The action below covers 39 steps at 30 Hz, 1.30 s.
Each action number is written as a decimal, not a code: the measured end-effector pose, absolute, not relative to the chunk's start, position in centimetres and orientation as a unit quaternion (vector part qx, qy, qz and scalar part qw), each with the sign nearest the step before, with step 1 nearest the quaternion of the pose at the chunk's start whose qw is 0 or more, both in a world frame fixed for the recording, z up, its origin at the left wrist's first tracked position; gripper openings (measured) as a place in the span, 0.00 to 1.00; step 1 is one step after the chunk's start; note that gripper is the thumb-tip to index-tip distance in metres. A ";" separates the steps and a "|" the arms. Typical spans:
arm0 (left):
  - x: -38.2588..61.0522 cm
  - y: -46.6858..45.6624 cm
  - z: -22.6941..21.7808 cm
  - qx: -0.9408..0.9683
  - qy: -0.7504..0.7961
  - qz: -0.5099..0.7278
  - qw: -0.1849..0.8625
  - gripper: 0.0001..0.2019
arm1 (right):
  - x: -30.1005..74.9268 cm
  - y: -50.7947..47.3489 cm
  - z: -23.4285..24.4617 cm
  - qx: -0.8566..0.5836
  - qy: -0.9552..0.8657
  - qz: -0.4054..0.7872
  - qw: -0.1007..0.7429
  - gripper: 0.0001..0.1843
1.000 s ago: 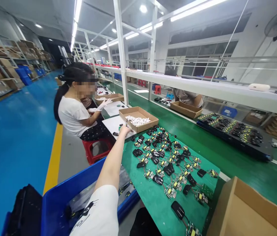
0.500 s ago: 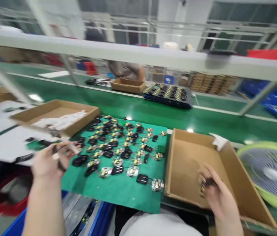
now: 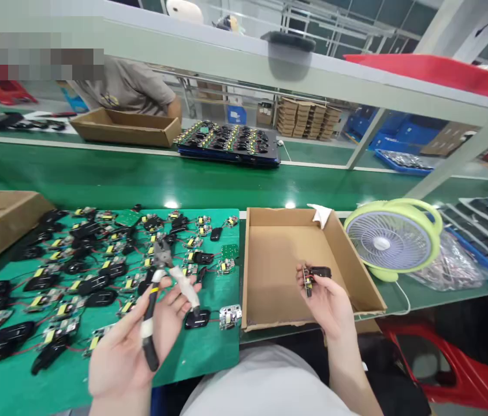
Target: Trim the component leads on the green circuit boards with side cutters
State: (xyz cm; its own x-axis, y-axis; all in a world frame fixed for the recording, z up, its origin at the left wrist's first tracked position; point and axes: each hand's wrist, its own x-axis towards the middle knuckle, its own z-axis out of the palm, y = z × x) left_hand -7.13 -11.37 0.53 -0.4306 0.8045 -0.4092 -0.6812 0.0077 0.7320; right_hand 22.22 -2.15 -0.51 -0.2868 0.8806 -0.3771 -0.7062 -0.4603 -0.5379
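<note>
A pair of wire cutters (image 3: 147, 326) with white-taped handles lies across my left hand (image 3: 116, 355), thumb and fingers loosely around it, jaws pointing away from me. It hovers over the green mat (image 3: 200, 361), where several black plastic pieces (image 3: 100, 298) sit wired to small circuit boards (image 3: 230, 316). Over the cardboard tray (image 3: 265, 271) on the right, my right hand (image 3: 332, 303) pinches a small circuit board (image 3: 308, 282) with a black piece attached. Its fingers are closed around the board's edge. The tray's visible floor is bare cardboard.
A green fan (image 3: 384, 242) stands right of the tray, beside a clear plastic bag (image 3: 451, 266). Another cardboard tray (image 3: 5, 231) is at left. Across the bench are a loaded black tray (image 3: 230, 156) and a person in a grey shirt (image 3: 135, 86). A shelf beam (image 3: 226, 49) crosses above.
The view has swung to the right. The cutters now sit over the mat instead of near the left tray. The circuit board in my right hand stays over the cardboard tray.
</note>
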 end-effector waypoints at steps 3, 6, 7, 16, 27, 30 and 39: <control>-5.5 -10.6 1.1 0.051 0.489 0.688 0.533 0.12 | 22.5 -2.0 -0.5 -0.324 -0.122 0.787 0.511 0.08; -4.8 -10.0 1.5 0.059 0.485 0.685 0.540 0.11 | 22.6 -1.9 -0.6 -0.325 -0.112 0.784 0.517 0.09; -4.7 -9.9 1.6 0.071 0.476 0.687 0.544 0.11 | 22.5 -2.0 -0.6 -0.324 -0.108 0.784 0.518 0.09; -3.6 -9.2 2.1 0.121 0.349 0.713 0.596 0.15 | 22.3 -2.2 -0.2 -0.381 -0.077 0.764 0.515 0.18; -2.9 -9.2 3.9 0.109 0.248 0.672 0.689 0.20 | 22.9 -2.7 -0.5 -0.369 -0.210 0.742 0.518 0.28; -2.7 -9.2 4.5 0.105 0.229 0.667 0.702 0.17 | 22.8 -2.8 -0.1 -0.370 -0.199 0.745 0.518 0.20; -2.6 -9.2 4.9 0.105 0.218 0.642 0.727 0.18 | 22.5 -3.3 0.6 -0.428 -0.119 0.704 0.554 0.14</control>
State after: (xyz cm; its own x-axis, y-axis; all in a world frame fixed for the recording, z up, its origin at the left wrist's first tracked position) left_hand -2.62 -9.20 4.85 0.0796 0.9799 -0.1828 -0.8882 0.1529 0.4332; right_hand 22.53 -3.27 0.58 -0.0193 0.8819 -0.4711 -0.6783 -0.3577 -0.6418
